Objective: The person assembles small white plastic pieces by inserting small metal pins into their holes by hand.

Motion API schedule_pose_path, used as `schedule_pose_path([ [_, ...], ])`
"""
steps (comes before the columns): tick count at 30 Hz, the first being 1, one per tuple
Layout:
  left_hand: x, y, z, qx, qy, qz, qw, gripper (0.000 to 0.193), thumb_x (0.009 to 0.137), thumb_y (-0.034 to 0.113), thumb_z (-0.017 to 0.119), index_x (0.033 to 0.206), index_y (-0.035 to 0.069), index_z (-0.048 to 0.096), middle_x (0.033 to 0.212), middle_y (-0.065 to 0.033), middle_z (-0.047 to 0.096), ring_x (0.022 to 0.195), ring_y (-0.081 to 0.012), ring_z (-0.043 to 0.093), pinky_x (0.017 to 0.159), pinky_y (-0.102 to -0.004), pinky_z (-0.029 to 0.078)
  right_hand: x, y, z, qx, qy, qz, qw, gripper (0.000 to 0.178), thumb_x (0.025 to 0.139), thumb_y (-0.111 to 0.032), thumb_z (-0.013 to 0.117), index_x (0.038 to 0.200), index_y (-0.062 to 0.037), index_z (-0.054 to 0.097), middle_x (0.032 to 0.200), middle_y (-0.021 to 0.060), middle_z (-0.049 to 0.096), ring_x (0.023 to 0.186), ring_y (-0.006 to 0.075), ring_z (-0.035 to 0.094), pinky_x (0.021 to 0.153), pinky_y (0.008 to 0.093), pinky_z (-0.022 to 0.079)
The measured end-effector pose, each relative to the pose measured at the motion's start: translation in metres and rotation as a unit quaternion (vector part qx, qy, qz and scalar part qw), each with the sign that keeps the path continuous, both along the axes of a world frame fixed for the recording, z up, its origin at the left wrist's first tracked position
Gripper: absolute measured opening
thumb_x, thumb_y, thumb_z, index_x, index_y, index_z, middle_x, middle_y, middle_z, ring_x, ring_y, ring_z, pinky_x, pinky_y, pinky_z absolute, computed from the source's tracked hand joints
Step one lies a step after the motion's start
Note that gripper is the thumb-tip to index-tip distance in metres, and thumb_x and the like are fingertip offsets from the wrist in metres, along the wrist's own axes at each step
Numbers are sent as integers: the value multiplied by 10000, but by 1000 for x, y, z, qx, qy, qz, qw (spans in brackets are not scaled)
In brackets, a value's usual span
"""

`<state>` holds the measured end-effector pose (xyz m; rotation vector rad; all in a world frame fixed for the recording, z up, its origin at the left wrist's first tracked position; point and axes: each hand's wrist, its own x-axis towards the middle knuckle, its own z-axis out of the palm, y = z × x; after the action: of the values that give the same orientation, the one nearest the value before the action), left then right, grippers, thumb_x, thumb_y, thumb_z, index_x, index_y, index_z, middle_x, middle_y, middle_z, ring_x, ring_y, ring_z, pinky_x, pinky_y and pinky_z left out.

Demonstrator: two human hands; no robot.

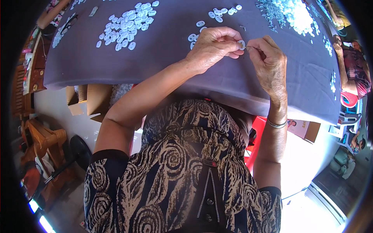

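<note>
Above the near part of the dark tablecloth, my left hand [211, 48] pinches a small white oval plastic piece [242, 45] between thumb and fingertips. Close on its right, my right hand [270, 60] is closed with thumb and forefinger together at the piece's edge. What those fingers hold is too small to make out. Several similar white oval pieces with two dark holes [192, 37] lie beside and partly behind my left hand. A tiny metal part [243, 28], perhaps a screw, lies on the cloth just beyond my hands.
A large heap of white oval pieces [130, 23] lies at the far left of the table. At the far right are a pile of small dark metal parts [273, 15] and a brightly lit white heap [299, 17]. Another person's arm [342, 64] shows at the right edge. Cardboard boxes [97, 99] stand below.
</note>
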<state>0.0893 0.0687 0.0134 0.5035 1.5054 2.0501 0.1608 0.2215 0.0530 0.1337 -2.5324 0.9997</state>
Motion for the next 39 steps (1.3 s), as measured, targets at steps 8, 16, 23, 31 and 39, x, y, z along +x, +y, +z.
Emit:
schedule_pose_path([
  [8,0,2,-1,15,7,14,1000,142,841,-5,614,971,-60,612,866,-138,653,788,-202,676,714,-292,575,-2,2,-3,27,0,7,1000,35,823,6,610,857,6,621,736,39,535,619,99,521,566,236,429],
  [16,-1,0,-2,18,-5,11,1000,139,843,-5,614,972,-58,613,857,-136,652,782,-206,677,720,-298,578,-4,1,-5,22,6,20,1000,34,826,-8,621,857,4,618,732,40,530,619,110,517,566,248,426],
  [23,-1,1,-2,8,2,12,1000,151,836,-11,619,978,-62,612,844,-134,653,764,-204,678,714,-302,582,-4,-1,-4,36,9,22,999,30,826,-18,618,854,-9,616,728,48,525,605,134,508,561,267,422],
  [31,-3,2,-2,3,-3,11,1000,153,836,-16,616,981,-65,614,846,-130,648,761,-200,674,705,-299,581,-6,-1,-4,47,19,32,998,28,826,-20,609,851,-10,614,724,57,523,598,148,503,558,280,417],
  [39,-3,2,-4,-6,23,4,1000,155,864,30,610,1002,-41,614,903,-107,643,783,-169,662,737,-284,571,-5,0,-7,53,37,28,998,30,819,-9,604,847,2,610,730,80,530,587,168,506,551,278,416],
])
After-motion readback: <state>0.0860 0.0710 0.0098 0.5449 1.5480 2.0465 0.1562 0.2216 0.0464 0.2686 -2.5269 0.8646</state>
